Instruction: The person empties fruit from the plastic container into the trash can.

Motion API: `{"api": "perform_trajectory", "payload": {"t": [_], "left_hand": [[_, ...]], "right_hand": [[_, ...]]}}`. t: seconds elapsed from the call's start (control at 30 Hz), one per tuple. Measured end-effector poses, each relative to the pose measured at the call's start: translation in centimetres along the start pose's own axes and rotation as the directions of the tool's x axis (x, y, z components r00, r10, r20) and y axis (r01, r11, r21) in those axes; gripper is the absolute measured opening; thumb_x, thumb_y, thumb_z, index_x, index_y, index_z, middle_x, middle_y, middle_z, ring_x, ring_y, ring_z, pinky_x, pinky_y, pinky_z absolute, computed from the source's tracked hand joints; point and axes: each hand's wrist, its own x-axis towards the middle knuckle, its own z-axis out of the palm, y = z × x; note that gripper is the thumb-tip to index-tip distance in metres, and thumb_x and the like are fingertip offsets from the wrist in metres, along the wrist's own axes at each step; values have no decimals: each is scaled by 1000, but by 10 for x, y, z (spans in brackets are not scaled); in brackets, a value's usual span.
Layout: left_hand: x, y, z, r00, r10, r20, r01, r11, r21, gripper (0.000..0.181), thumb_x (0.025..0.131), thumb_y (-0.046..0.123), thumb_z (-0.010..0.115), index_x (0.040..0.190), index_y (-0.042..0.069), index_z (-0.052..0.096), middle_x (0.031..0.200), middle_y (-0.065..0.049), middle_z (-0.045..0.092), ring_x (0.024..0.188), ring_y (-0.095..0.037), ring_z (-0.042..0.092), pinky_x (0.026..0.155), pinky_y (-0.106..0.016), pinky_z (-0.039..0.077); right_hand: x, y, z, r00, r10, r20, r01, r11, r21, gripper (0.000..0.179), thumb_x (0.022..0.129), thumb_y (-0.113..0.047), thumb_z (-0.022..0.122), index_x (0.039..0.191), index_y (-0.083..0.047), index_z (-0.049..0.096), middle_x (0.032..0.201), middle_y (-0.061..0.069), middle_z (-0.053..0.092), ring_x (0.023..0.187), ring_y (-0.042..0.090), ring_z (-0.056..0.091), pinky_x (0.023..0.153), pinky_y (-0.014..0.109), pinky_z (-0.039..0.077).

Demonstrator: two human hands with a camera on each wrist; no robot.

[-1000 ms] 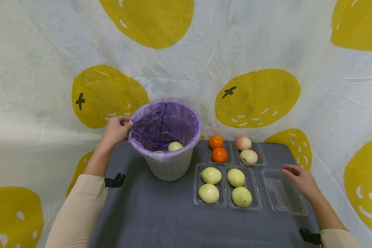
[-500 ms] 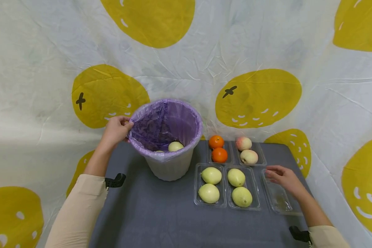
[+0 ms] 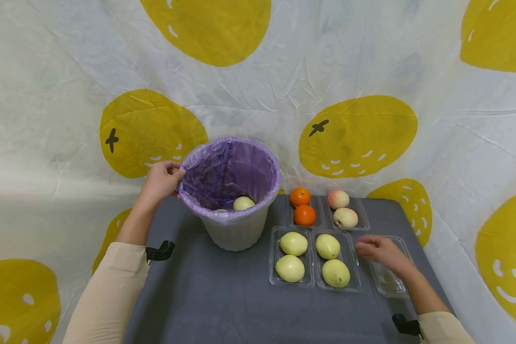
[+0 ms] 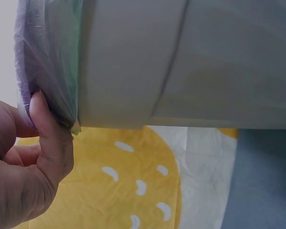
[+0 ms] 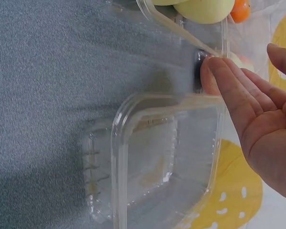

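My left hand [image 3: 161, 181] grips the left rim of a pale trash can [image 3: 234, 234] lined with a purple trash bag [image 3: 258, 167]. In the left wrist view, the thumb and fingers [image 4: 52, 143] pinch the bag's folded edge at that rim. Inside the can lies a pale yellow-green fruit [image 3: 243, 203]; another is barely visible. My right hand [image 3: 384, 253] hovers over the near-left part of a clear plastic tray [image 3: 395, 282] in which no fruit shows. Its fingers, fairly straight in the right wrist view, hold nothing and point toward the neighbouring tray [image 3: 352, 282] with two yellow-green fruits [image 3: 332, 260].
Left of that tray stands another clear tray [image 3: 275, 279] with two yellow-green fruits [image 3: 291, 255]. Behind are trays with two oranges [image 3: 304, 215] and two peaches [image 3: 345, 218]. A grey cloth covers the table [image 3: 223, 306]; a lemon-patterned curtain [image 3: 249, 91] hangs behind.
My right hand has moved left across the tray without fruit, toward the fruit trays, and that tray appears slightly shifted. The left hand and the trash can have stayed put.
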Motion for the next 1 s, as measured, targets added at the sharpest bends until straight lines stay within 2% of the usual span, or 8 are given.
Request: {"api": "perform_trajectory", "payload": {"t": [0.27,0.47,0.7,0.87,1.0], "left_hand": [[0,2,0,1000,-10,-6,10,1000,8,46,108,18,53,147,-6,50,114,-19,53,76,-18,58,59,-33,64],[1,2,0,1000,-18,-1,18,1000,-1,46,108,17,53,147,-6,49,116,-20,53,75,-18,59,65,-43,66],[1,1,-1,1000,-17,-8,17,1000,-1,45,108,17,53,146,-7,50,115,-21,55,73,-16,59,57,-32,63],[1,0,0,1000,-19,-1,19,1000,-3,46,108,17,53,147,-7,49,116,-21,56,73,-16,60,59,-35,64],[2,1,0,1000,-18,-2,18,1000,0,46,108,17,53,147,-7,49,117,-22,56,73,-16,60,60,-36,65]], "right_hand": [[4,-5,4,999,37,-26,-37,999,-25,59,108,-26,57,143,19,45,128,34,65,113,40,70,93,46,62],[8,-4,8,996,83,-15,-84,996,-17,50,108,-21,57,136,20,51,122,33,67,107,38,71,89,44,64],[15,-1,13,991,131,34,-132,991,22,47,107,-16,56,134,22,53,114,31,71,100,33,74,80,39,66],[18,-1,17,986,158,57,-159,987,4,43,106,-12,57,132,21,54,118,31,69,101,33,75,78,38,66],[22,3,19,984,169,61,-170,985,19,37,103,-8,60,127,21,56,111,29,70,94,30,76,75,37,66]]}}
